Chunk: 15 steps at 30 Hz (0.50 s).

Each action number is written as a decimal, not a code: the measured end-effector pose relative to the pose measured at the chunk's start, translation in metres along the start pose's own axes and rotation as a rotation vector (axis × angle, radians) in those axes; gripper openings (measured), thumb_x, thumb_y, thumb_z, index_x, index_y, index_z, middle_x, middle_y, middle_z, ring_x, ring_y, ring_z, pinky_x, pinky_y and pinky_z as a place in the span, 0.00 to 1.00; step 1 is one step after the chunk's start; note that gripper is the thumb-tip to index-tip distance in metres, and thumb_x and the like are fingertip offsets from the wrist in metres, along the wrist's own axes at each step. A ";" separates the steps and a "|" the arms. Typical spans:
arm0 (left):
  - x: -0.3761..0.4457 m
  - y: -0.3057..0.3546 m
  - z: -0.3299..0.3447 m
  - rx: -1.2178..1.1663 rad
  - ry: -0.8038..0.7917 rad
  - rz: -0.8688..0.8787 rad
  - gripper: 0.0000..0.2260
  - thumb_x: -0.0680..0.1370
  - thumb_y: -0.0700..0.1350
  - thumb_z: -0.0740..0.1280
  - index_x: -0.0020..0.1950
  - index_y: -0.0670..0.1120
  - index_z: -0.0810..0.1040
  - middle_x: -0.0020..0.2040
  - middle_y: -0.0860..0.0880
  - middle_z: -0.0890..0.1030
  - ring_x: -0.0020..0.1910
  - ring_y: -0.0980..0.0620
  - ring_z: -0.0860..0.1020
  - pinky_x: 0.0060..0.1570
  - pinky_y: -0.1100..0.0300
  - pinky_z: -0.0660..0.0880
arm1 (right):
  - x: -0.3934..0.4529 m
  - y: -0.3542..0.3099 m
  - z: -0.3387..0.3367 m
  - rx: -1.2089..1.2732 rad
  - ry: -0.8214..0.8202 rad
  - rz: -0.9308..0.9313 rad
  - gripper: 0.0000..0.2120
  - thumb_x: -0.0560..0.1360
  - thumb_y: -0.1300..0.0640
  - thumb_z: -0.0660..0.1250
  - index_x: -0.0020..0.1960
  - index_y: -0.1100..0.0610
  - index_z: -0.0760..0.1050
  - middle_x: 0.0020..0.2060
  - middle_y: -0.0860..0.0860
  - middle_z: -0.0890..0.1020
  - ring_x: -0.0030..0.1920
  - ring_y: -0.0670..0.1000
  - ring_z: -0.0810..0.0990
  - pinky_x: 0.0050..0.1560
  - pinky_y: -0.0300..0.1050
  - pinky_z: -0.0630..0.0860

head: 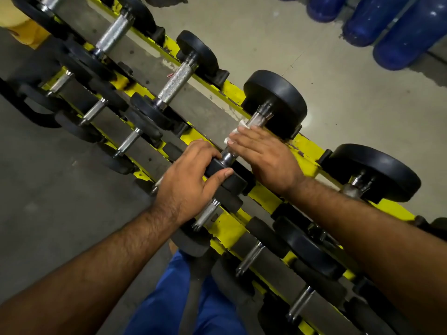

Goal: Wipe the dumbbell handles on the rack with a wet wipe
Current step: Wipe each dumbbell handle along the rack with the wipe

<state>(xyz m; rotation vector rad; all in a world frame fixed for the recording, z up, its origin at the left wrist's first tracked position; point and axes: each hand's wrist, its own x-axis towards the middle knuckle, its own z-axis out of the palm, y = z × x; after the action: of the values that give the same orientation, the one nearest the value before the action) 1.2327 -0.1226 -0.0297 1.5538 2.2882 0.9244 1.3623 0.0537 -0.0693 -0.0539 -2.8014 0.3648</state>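
Fingers of our right hand [264, 157] lie nearly straight and close together, pressing a white wipe [238, 132] onto the handle [254, 122] of a dumbbell [273, 102]. Only crumpled edges of the wipe show, past the fingertips and beneath them. Beyond those fingertips the handle runs bare to the dumbbell's far head, which sits on the yellow rack [307, 151].

Our left hand [191, 177] grips the same dumbbell's near head [225, 176]: fingers curled over its top, thumb laid along its near edge. Between the two hands a short shiny stretch of handle is exposed.

Left of the left fingers, more dumbbells sit in rows on the rack, knurled handles bare. To the right of the right wrist sits another large dumbbell [372, 170]. Below both forearms a lower tier holds smaller dumbbells. Far beyond the fingertips, blue cylinders [396, 27] stand on the concrete floor [338, 93]. Under the wrists, blue trousers [167, 298] are visible.
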 end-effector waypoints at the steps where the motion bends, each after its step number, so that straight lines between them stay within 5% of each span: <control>1: -0.001 0.000 0.001 -0.001 0.005 0.004 0.18 0.79 0.57 0.64 0.53 0.43 0.78 0.53 0.49 0.76 0.56 0.51 0.76 0.55 0.65 0.72 | 0.003 0.005 -0.005 0.006 -0.012 -0.012 0.21 0.85 0.60 0.48 0.67 0.63 0.77 0.65 0.59 0.79 0.69 0.59 0.74 0.72 0.56 0.68; 5: -0.003 -0.002 0.005 0.001 0.009 0.003 0.18 0.79 0.58 0.64 0.55 0.43 0.78 0.55 0.49 0.77 0.60 0.51 0.75 0.57 0.60 0.73 | 0.009 0.020 -0.008 -0.012 0.108 0.162 0.16 0.81 0.67 0.58 0.65 0.63 0.78 0.63 0.59 0.80 0.67 0.59 0.76 0.69 0.58 0.71; 9: -0.003 -0.003 0.004 -0.004 0.007 0.001 0.18 0.79 0.57 0.64 0.57 0.43 0.78 0.57 0.48 0.77 0.62 0.51 0.74 0.59 0.60 0.73 | 0.002 0.000 0.002 0.048 -0.051 -0.138 0.16 0.80 0.63 0.63 0.67 0.62 0.77 0.65 0.58 0.79 0.69 0.58 0.75 0.72 0.56 0.67; 13: -0.004 -0.003 0.006 0.012 0.012 -0.008 0.18 0.79 0.57 0.64 0.56 0.43 0.78 0.57 0.48 0.77 0.63 0.51 0.74 0.62 0.62 0.71 | 0.012 0.030 -0.016 -0.018 0.062 0.077 0.17 0.79 0.67 0.61 0.66 0.62 0.78 0.63 0.58 0.80 0.67 0.59 0.76 0.69 0.57 0.71; 15: -0.005 -0.002 0.006 0.019 0.023 -0.007 0.19 0.79 0.58 0.64 0.57 0.42 0.78 0.58 0.47 0.78 0.65 0.51 0.73 0.64 0.66 0.67 | 0.009 0.008 -0.004 0.012 0.027 0.032 0.16 0.80 0.65 0.62 0.66 0.63 0.77 0.63 0.59 0.80 0.67 0.59 0.76 0.71 0.59 0.68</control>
<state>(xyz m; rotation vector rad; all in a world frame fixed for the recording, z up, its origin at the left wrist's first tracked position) 1.2363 -0.1251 -0.0357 1.5493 2.3240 0.9260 1.3552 0.0628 -0.0649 -0.1001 -2.7748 0.3853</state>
